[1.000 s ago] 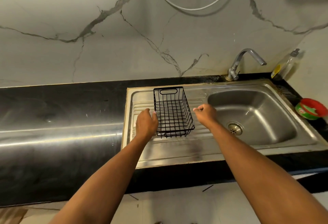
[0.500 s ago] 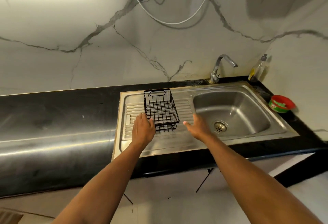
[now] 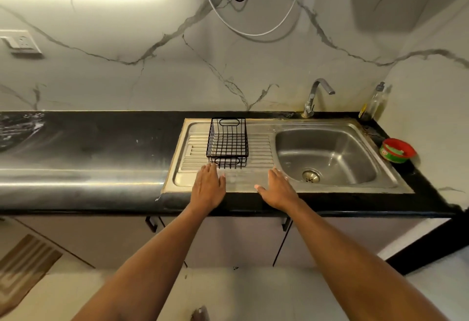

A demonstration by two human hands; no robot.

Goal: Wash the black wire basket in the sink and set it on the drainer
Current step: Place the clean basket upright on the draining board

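While both hands stayed flat with fingers straight, neither gripped anything. The left hand (image 3: pixel 208 188) reached to the near end of the black wire basket (image 3: pixel 227 143); whether its fingertips touched the wire could not be told. The right hand (image 3: pixel 278 190) lay spread to the right, near the sink (image 3: pixel 330 143). The basket stood upright on the ribbed drainer (image 3: pixel 260 148), left of the bowl. Beyond, a tap (image 3: pixel 317 96), a clear bottle (image 3: pixel 377 101) with an unreadable label and a red-and-green tub (image 3: pixel 397 150) sat far right. Looping cables (image 3: pixel 253 33) were cut off at the top edge.
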